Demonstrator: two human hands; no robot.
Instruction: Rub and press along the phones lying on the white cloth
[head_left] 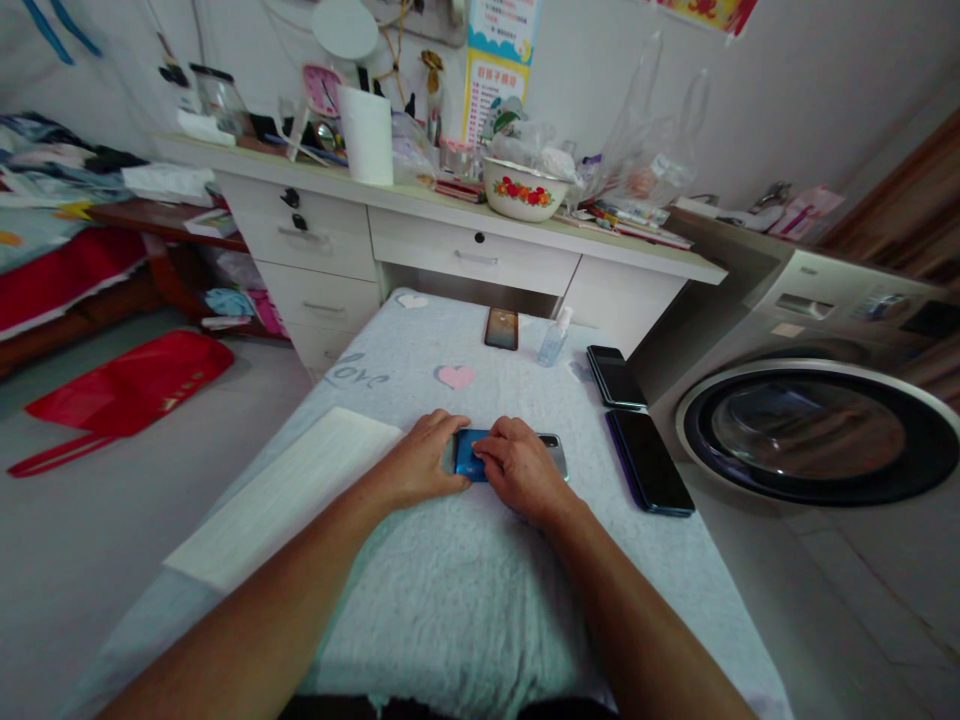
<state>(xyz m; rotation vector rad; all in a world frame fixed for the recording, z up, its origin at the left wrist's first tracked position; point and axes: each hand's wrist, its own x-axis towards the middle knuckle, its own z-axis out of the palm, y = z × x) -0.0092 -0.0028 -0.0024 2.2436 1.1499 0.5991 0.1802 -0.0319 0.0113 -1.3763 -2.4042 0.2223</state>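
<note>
Two hands point(476, 465) grip a blue phone point(469, 466) on the cloth-covered table point(465, 610), facing white drawers point(322, 255).

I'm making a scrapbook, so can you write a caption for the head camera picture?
Left hand and right hand on a blue-and-silver phone, a clear bottle beyond.

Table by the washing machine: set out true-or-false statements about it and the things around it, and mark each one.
1. The left hand and right hand both touch the blue phone. True.
2. The spray bottle is left of the pink heart. False: it is to its right.
3. The white roll is right of the flowered bowl. False: it stands to its left.
4. A red bag lies on the floor. True.
</note>
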